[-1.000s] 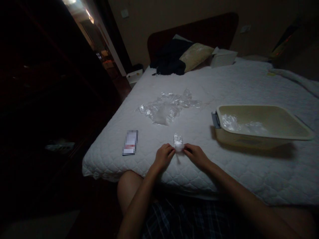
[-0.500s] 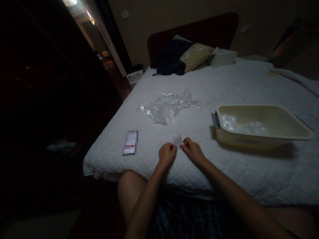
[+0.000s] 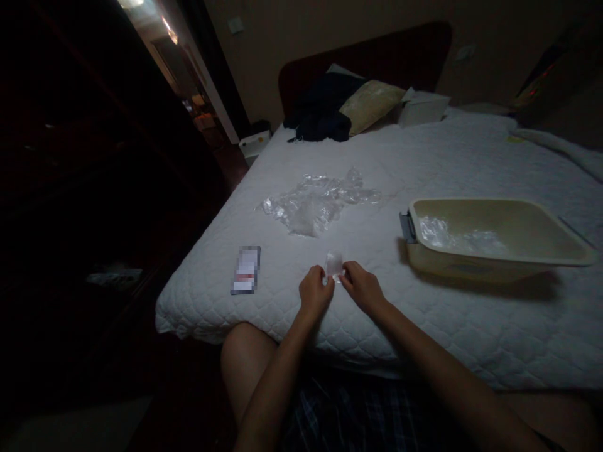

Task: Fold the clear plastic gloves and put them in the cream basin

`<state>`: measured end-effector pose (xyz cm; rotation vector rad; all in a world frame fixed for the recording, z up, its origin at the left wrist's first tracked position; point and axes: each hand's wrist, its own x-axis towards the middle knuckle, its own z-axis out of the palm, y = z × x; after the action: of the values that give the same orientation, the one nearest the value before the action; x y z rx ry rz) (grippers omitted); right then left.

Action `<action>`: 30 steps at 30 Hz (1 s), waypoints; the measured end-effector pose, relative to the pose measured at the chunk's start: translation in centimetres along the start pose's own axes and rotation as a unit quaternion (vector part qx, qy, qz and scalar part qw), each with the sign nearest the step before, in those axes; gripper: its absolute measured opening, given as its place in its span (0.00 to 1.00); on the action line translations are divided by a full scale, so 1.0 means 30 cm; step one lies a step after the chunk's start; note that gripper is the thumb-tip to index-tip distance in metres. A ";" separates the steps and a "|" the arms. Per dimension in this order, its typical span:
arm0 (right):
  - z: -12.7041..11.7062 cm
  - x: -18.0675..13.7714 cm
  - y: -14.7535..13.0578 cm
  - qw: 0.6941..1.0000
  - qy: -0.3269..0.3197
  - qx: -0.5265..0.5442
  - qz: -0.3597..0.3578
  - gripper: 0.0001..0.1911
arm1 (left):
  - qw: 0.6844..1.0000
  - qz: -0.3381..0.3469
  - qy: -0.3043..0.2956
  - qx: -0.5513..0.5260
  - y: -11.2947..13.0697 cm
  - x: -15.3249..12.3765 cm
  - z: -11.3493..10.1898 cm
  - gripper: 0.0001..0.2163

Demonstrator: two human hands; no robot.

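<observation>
My left hand (image 3: 315,292) and my right hand (image 3: 360,287) meet over the near edge of a white quilted bed (image 3: 471,326). Both pinch a small clear plastic bag (image 3: 333,264), folded into a little square, between their fingertips. A heap of crumpled clear plastic bags (image 3: 316,202) lies further up the bed, apart from both hands. To the right stands a cream plastic tub (image 3: 494,235) with more clear plastic inside it.
A small dark card or packet (image 3: 245,278) lies on the bed left of my hands. Pillows and dark clothing (image 3: 325,110) sit by the headboard, with a white box (image 3: 421,108) beside them. Left of the bed the floor is dark. My bare knee (image 3: 245,355) shows below.
The plastic bag has gone from a puffed lump to a small flat square. My hands have drawn closer together and slightly up the bed.
</observation>
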<state>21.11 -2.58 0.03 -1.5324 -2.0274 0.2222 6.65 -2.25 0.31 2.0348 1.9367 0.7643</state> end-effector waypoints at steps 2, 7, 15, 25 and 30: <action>0.000 -0.001 -0.005 0.999 -0.013 -0.026 -0.022 0.13 | 1.000 0.000 0.005 -0.005 -0.001 -0.002 -0.003 0.05; 0.003 0.005 -0.001 0.998 -0.033 -0.050 -0.033 0.17 | 0.999 0.033 0.013 -0.030 -0.012 -0.007 -0.006 0.06; 0.013 0.016 0.014 0.997 -0.053 -0.051 -0.034 0.17 | 0.984 0.175 0.016 -0.018 -0.044 -0.021 -0.023 0.10; 0.013 0.011 0.021 0.998 -0.052 -0.006 -0.035 0.17 | 0.964 0.262 -0.008 -0.040 -0.091 0.009 0.009 0.18; 0.012 -0.013 0.026 0.996 0.036 0.054 -0.055 0.15 | 0.963 0.264 0.017 -0.050 -0.096 0.012 0.019 0.15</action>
<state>21.62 -2.60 -0.75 -1.3404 -2.0020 0.2251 4.48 -1.51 -1.54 2.5144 1.3333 0.9851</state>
